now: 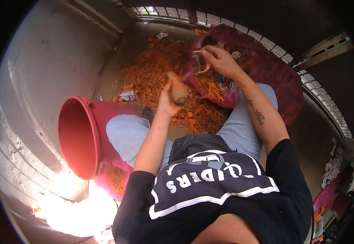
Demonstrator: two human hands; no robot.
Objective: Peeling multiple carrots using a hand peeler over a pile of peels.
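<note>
A large carrot lies in my left hand, its thick stem end towards me and its tip pointing away. My right hand grips a vegetable peeler with a pale orange frame, held up to the right of the carrot and apart from it. Beneath both hands spreads a heap of orange carrot peelings on the floor. Behind the peeler, an open pink plastic sack has more peelings at its mouth.
A red bucket is tilted at my left, its opening facing left, beside the wall. Behind it sits a pink bag with orange contents. Crumpled paper lies on the peelings. A barred opening runs along the far side.
</note>
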